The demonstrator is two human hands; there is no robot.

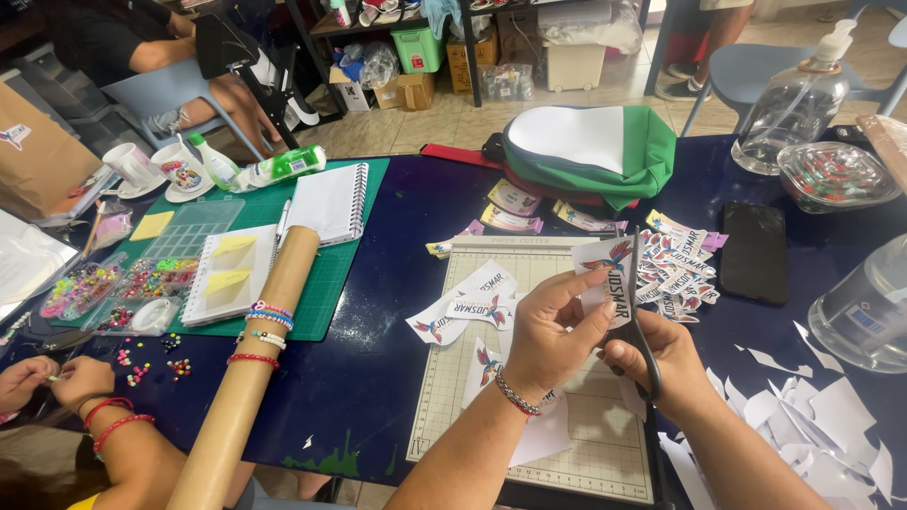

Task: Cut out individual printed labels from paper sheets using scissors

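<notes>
My left hand (553,331) pinches a small white printed paper label (607,279) with a colourful bird on it, held upright above the cutting board. My right hand (661,364) grips black scissors (638,326) whose blades run up along the label's right edge. Under both hands lies a white gridded paper cutter board (576,434). Several cut labels (468,312) lie on the board's left side. A pile of finished labels (675,264) sits just right of the board. White paper scraps (812,416) are scattered at the right.
A black phone (754,252), a green and white bag (595,151), a pump bottle (798,104) and clear containers (864,312) stand at the right. A cardboard tube (250,368) with bracelets, notebooks (326,203) and bead trays (123,288) lie on the left, where another person's hands (52,378) handle beads.
</notes>
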